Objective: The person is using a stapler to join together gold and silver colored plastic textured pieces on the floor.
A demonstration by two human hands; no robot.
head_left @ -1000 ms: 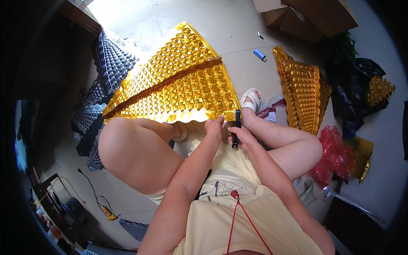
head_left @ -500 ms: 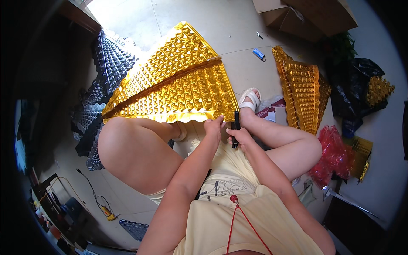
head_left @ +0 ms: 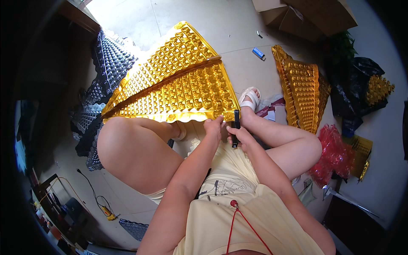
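A large gold embossed foil panel, shaped like a fan, spreads out in front of me above my knees. A dark fold runs across its middle. My left hand is closed on its near edge by the right corner, thumb on top of the foil. Beside it, my right hand grips a black stapler, held nearly upright. The stapler's far end is at the panel's near right corner; whether its jaws bite the foil cannot be made out.
Silver embossed panels lie on the left. To the right are another gold panel, crumpled red plastic and a black bag. A small blue box lies on the floor below an open carton. A yellow-ended cable lies lower left.
The stapler has turned slightly in my right hand and its outline looks wider. My left hand and the gold panel have stayed almost in place.
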